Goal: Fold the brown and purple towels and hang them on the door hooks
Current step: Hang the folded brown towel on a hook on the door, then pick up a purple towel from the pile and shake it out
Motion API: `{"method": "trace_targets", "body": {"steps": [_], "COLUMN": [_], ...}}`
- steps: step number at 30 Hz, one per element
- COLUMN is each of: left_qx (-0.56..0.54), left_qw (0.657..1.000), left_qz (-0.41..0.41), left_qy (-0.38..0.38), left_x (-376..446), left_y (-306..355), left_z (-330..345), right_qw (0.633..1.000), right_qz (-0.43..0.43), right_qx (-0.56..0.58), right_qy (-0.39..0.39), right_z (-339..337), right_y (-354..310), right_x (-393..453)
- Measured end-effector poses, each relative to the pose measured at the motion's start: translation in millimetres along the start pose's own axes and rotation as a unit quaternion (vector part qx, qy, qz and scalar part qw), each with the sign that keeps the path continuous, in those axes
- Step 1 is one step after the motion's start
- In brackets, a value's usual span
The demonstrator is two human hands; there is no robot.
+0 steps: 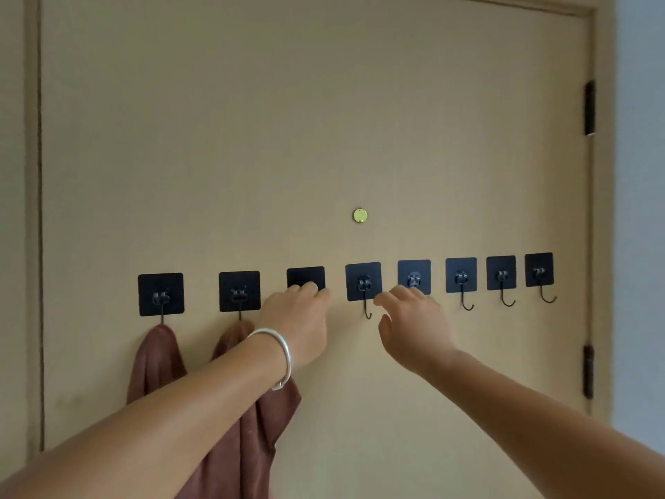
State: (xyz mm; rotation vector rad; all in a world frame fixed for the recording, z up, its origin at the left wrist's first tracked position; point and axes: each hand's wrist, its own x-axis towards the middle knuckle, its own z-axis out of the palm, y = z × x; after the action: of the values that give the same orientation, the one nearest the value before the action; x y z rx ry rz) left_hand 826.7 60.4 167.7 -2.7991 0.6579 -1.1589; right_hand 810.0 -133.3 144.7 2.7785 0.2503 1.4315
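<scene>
To do well, the next towel should go on the free hook below the peephole. The left hand touched the hook plate left of it; the right hand hovered spread, empty. Two brown towels hung far left; no purple towel was visible.

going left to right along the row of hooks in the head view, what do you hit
first hook with a brown towel → second hook with another brown towel → left hand over the third hook → fourth hook → right hand → three bare hooks
</scene>
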Motion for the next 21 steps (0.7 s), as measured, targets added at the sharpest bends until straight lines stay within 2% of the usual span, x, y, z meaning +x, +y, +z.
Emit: {"method": "trace_targets", "body": {"steps": [5, 11, 16, 21], "left_qx": [-0.053, -0.126, -0.195, -0.250], "left_qw": [0.994, 0.972, 0.944, 0.917], "left_qz": [0.091, 0.196, 0.259, 0.307], "left_qy": [0.039, 0.044, 0.053, 0.045], "left_x": [22, 49, 65, 68], "left_y": [60, 140, 196, 238], "left_z": [26, 49, 55, 59], "right_qw": [0.992, 0.966, 0.936, 0.891], "right_qz": [0.079, 0.168, 0.231, 0.305], "right_qx": [-0.079, -0.169, -0.237, -0.307], "right_qy": [-0.063, -0.096, -0.116, -0.139], "right_z": [-27, -62, -99, -138], "right_y": [73, 120, 144, 151], "right_x": [-31, -73, -103, -137]}}
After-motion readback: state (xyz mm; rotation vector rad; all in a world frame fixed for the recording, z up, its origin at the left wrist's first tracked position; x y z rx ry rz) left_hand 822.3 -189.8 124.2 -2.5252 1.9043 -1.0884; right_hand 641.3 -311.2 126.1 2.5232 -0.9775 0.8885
